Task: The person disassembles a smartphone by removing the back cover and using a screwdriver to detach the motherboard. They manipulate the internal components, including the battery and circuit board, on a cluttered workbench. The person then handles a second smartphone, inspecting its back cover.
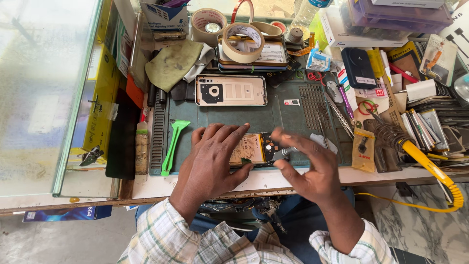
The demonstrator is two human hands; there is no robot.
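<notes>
An opened phone (254, 148) lies on the green work mat (273, 115) near the table's front edge, its battery and circuit board showing. My left hand (212, 159) rests flat on the phone's left part, fingers spread. My right hand (305, 164) hovers over the phone's right end, blurred, pinching a small silver tool (283, 153) whose tip points at the board. The phone's removed back cover (231, 90) lies face down further back on the mat.
A green plastic pry tool (172, 145) lies left of my left hand. Tweezers (339, 116), tape rolls (243, 41), a soldering iron with yellow cord (415, 149) and stacked phone parts (430, 127) crowd the back and right. A glass counter (44, 93) is at left.
</notes>
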